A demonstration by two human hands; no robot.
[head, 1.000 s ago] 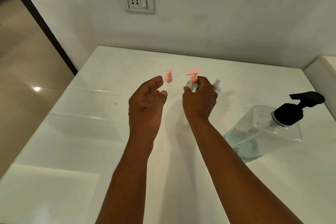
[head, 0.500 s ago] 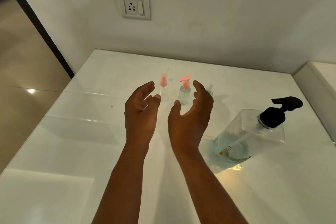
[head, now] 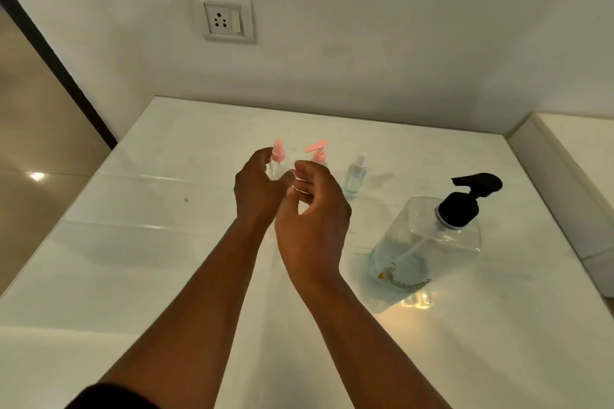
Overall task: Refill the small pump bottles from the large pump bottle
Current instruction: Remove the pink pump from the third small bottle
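1. The left hand (head: 257, 191) sits at the centre of the frame, fingers loosely curled and holding nothing; its fingertips lie just in front of the small clear bottle with a pink spray cap (head: 277, 156).
2. The right hand (head: 314, 214) is just beside it, palm turned leftward, fingers relaxed and half bent, also holding nothing.
3. A second small clear bottle with a pink pump head (head: 317, 153) stands upright behind the right hand, its body mostly hidden by the fingers.
4. A third small clear bottle with a pale cap and bluish liquid (head: 355, 178) stands upright to the right of the hands, apart from them.
5. The large clear square bottle with a black pump (head: 428, 242) stands at centre right, with a low level of bluish liquid at its base.
6. All bottles rest on the white glossy counter (head: 133, 259).
7. A white wall socket (head: 224, 18) is at upper centre-left.
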